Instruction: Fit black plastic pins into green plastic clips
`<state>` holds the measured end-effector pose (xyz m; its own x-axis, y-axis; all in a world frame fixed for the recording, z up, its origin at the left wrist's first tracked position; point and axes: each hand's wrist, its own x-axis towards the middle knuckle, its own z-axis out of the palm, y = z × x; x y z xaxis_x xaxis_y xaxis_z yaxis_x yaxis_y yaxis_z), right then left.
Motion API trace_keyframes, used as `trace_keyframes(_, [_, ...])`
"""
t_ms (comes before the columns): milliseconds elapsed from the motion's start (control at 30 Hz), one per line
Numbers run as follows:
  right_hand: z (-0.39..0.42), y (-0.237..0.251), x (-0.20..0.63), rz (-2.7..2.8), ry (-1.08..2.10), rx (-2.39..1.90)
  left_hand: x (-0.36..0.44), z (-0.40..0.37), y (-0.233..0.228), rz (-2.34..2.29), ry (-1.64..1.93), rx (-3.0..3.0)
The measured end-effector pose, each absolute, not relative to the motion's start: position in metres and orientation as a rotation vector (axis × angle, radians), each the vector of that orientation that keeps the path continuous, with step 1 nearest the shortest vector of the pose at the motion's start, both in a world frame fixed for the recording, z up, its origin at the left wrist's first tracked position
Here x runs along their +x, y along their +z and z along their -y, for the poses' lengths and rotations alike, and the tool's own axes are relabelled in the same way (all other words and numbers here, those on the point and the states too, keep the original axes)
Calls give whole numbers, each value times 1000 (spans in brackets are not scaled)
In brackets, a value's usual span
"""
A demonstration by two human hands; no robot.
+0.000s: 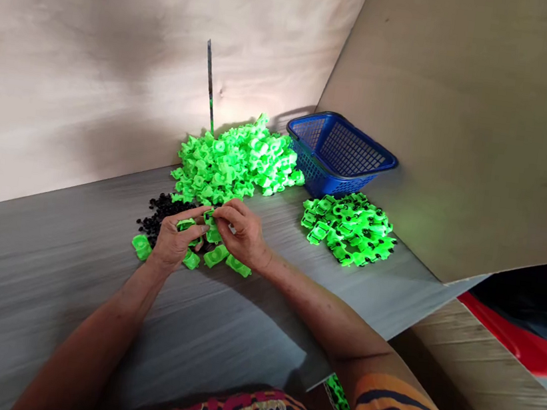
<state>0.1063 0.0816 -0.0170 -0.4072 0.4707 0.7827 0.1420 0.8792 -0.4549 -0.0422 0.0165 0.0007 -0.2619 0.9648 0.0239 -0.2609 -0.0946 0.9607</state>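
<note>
My left hand (173, 240) is closed around bright green plastic pieces that look like small toy car bodies. One green car body (209, 217) sits at its fingertips, with a dark spot on it. Against that same piece my right hand (245, 233) pinches with thumb and forefinger; whatever small part it may hold is hidden. Under and around my hands lie several loose green bodies (216, 256), with another green body (141, 247) to the left. A heap of small black wheel-like parts (164, 212) is just behind my left hand.
A large pile of green bodies (239, 160) rests against the back wall, near an upright thin rod (209, 82). To its right stands a blue plastic basket (329, 184). In front of the basket lies a pile of green pieces with black wheels (350, 232). A side panel (464, 136) bounds the grey table (42, 275).
</note>
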Motion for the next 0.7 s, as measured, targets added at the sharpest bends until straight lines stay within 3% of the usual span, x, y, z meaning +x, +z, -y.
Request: trace_keyframes(700, [-93, -33, 104, 1965, 412, -402, -40, -18, -4, -1310, 1565, 1031])
